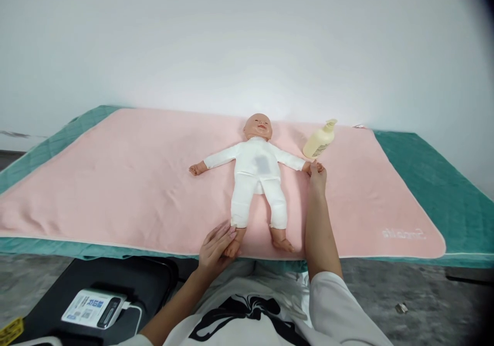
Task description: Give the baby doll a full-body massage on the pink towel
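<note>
A baby doll (257, 163) with a white cloth body lies on its back on a pink mat (154, 166), arms spread and head toward the wall. A dark patch shows through the middle of its torso. My right hand (318, 175) is closed in a pinch on the doll's hand at the right. At the near edge, my left hand (216, 247) lies against the doll's foot and ankle on the left, fingers stretched out; its thumb is mostly hidden. Just beyond my right hand, a pale yellow pump bottle (319, 140) stands on the mat.
Green quilted padding (432, 176) shows around the pink mat, with a white wall (247, 42) behind. Below the near edge at left, a white device with a cable (94, 309) rests on a black seat (150, 279). A small scrap (401, 308) lies on the grey floor.
</note>
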Demonstrator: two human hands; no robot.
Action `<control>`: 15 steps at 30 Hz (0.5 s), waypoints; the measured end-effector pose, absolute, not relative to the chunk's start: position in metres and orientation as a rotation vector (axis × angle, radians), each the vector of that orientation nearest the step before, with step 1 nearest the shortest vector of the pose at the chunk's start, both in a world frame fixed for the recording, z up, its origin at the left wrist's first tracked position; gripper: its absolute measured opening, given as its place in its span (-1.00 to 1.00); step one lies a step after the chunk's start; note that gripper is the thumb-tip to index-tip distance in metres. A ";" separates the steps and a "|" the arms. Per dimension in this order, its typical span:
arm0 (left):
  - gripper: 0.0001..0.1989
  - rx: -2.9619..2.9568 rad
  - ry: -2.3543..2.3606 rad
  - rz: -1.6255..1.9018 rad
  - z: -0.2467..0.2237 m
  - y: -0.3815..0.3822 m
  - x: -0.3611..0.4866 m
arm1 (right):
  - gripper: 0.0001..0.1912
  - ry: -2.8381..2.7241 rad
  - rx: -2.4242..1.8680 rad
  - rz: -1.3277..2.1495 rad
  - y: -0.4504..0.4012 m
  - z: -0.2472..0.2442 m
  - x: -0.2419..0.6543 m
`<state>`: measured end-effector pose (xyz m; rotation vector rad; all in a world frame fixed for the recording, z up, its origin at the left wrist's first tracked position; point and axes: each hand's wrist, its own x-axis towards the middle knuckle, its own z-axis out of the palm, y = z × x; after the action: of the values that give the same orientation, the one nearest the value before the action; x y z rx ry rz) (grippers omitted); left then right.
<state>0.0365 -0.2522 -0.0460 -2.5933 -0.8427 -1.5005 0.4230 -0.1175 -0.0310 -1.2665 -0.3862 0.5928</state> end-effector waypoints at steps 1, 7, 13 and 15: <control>-0.47 -2.601 -0.841 -1.496 -0.046 -0.252 0.037 | -0.57 -0.404 -1.296 0.581 -0.117 -0.032 0.424; -0.43 -2.617 -0.849 -1.543 -0.045 -0.250 0.040 | -0.50 -0.497 -1.450 0.512 -0.123 -0.027 0.420; -0.34 -2.622 -0.824 -1.570 -0.041 -0.246 0.044 | -0.30 -0.729 -1.525 0.281 -0.136 -0.003 0.392; -0.32 -2.630 -0.812 -1.592 -0.041 -0.243 0.047 | -0.28 -0.803 -1.490 0.222 -0.138 0.002 0.384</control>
<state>0.0469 -0.2432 -0.0408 -2.6300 -0.8121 -1.5917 0.3835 -0.1378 0.0020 -1.4903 -0.8028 0.2218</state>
